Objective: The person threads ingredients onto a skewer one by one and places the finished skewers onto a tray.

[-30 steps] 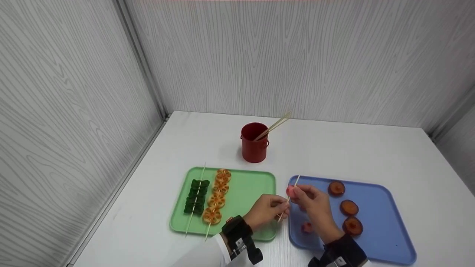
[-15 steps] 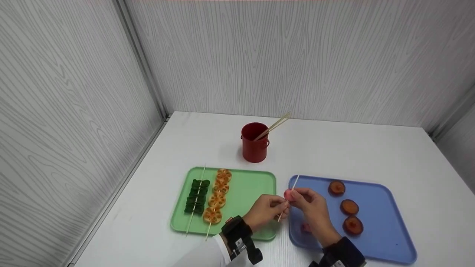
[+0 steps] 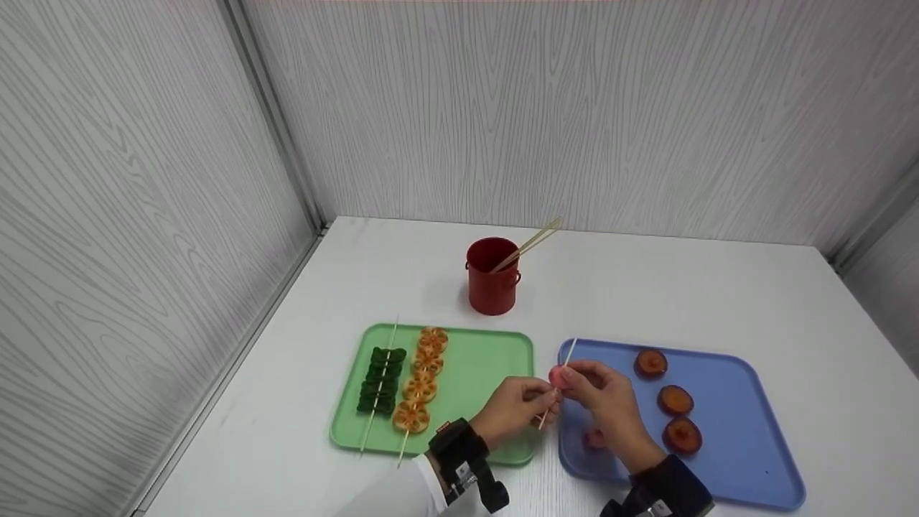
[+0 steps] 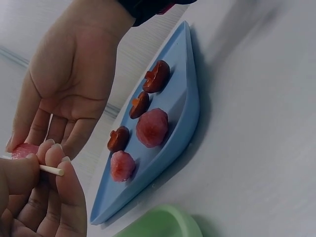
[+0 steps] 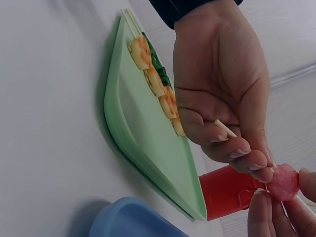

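On the white bench (image 3: 718,301), the blue tray (image 3: 739,438) carries three brown mushrooms (image 3: 675,401) and two pink balls (image 4: 152,128). The green tray (image 3: 492,359) carries one green skewer (image 3: 381,384) and one lotus-slice skewer (image 3: 419,388). The red pail (image 3: 492,293) contains leaning sticks (image 3: 535,239). Near the blue tray's left edge, the left hand (image 3: 511,408) grips a thin stick (image 3: 571,350) with its fingers; the right hand (image 3: 609,406) pinches the threaded ball (image 3: 556,377).

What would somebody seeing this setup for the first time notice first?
Probably the red bucket, vivid on the white table beyond the trays, with thin sticks leaning out. Next, front and centre, the pink ball on a stick: the left hand holds the stick, the right hand pinches the ball. The green and orange skewers on the left, green tray also stand out.
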Demonstrator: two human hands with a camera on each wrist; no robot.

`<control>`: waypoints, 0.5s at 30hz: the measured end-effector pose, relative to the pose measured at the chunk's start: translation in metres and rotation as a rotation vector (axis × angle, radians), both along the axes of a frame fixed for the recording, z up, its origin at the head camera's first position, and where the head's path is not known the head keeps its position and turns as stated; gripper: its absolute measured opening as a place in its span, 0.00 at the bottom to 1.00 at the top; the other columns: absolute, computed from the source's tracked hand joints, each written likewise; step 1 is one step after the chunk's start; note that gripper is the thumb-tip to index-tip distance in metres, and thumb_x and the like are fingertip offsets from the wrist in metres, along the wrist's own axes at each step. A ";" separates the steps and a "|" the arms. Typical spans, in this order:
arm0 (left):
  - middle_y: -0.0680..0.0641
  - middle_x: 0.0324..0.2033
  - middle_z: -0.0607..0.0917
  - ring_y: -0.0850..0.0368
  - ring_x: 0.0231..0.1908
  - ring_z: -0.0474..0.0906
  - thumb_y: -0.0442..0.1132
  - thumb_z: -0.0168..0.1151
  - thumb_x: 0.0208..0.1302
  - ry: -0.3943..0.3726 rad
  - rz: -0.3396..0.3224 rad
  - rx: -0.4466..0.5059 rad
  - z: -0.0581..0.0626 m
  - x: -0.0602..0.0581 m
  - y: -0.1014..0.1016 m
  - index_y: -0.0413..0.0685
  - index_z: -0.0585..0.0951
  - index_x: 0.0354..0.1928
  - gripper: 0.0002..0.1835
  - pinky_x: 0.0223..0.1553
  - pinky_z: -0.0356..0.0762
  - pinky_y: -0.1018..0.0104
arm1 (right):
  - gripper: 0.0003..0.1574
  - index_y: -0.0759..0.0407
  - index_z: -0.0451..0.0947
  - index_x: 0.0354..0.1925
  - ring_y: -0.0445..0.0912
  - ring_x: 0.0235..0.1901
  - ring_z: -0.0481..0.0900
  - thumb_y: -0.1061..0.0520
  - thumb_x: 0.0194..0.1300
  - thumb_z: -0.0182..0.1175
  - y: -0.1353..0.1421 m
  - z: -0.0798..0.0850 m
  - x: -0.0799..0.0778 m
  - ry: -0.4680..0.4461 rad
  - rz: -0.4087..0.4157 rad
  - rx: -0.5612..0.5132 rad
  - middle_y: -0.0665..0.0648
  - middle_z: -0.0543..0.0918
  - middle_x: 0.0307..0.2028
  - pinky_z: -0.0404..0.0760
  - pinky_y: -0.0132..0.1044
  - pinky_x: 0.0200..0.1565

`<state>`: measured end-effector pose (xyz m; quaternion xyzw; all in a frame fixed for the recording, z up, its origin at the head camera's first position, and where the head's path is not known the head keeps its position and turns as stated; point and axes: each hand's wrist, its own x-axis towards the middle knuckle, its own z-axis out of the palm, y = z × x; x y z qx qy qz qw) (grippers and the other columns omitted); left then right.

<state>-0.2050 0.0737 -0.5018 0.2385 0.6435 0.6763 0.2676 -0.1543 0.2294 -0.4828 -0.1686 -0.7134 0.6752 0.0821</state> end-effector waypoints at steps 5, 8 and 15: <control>0.49 0.25 0.82 0.65 0.24 0.76 0.32 0.57 0.70 -0.001 -0.001 -0.005 0.001 0.000 -0.001 0.22 0.79 0.42 0.13 0.25 0.74 0.76 | 0.22 0.68 0.79 0.50 0.48 0.35 0.85 0.50 0.69 0.61 0.006 0.002 -0.002 -0.028 -0.006 0.028 0.58 0.86 0.37 0.83 0.37 0.41; 0.51 0.25 0.82 0.66 0.24 0.76 0.33 0.57 0.70 -0.004 -0.002 -0.009 0.000 0.000 -0.002 0.22 0.79 0.42 0.14 0.24 0.73 0.76 | 0.23 0.68 0.79 0.51 0.47 0.36 0.85 0.49 0.70 0.59 0.014 0.003 -0.003 -0.044 -0.027 0.091 0.59 0.86 0.38 0.83 0.38 0.39; 0.51 0.24 0.81 0.66 0.23 0.75 0.32 0.57 0.70 -0.058 0.002 0.003 -0.002 0.000 -0.003 0.22 0.80 0.41 0.13 0.24 0.73 0.77 | 0.20 0.71 0.78 0.52 0.53 0.40 0.85 0.56 0.69 0.60 0.037 0.001 -0.007 -0.038 0.005 0.246 0.66 0.84 0.44 0.82 0.28 0.40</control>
